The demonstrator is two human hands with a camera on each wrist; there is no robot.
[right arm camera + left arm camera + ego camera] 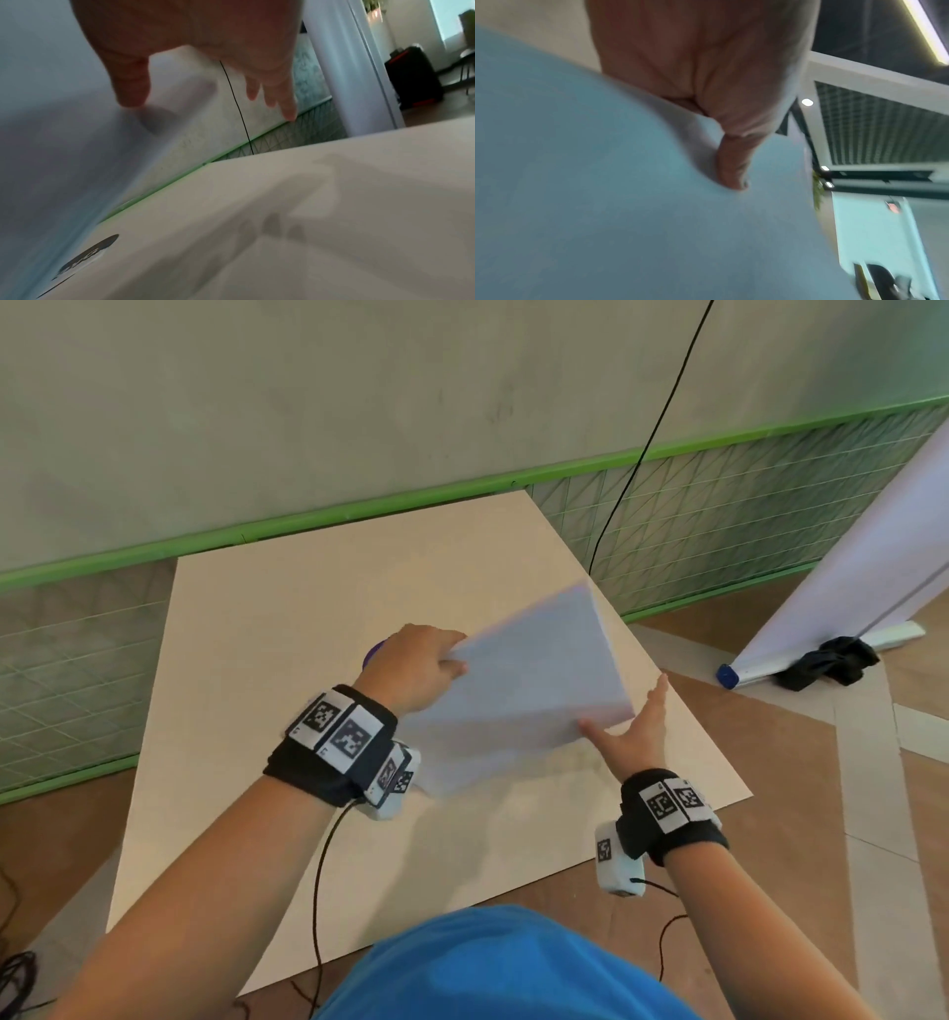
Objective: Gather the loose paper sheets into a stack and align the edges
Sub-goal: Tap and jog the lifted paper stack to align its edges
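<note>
A stack of white paper sheets [524,690] is lifted off the beige board [257,660] and tilted, its far corner raised. My left hand [426,667] grips the stack's left edge, thumb on top; in the left wrist view the thumb [734,170] presses on the paper [603,203]. My right hand [634,726] is flat with straight fingers against the stack's right edge, thumb touching the sheets. The right wrist view shows that thumb [132,89] on the paper [51,142] and the fingers [287,105] spread, holding nothing.
The board lies on a wooden floor [770,814]. A dark round object [372,652] peeks out behind my left hand. A green-trimmed wall [359,510] runs behind, with a hanging black cable [647,449]. A rolled white banner [842,654] with black cloth [827,662] stands at right.
</note>
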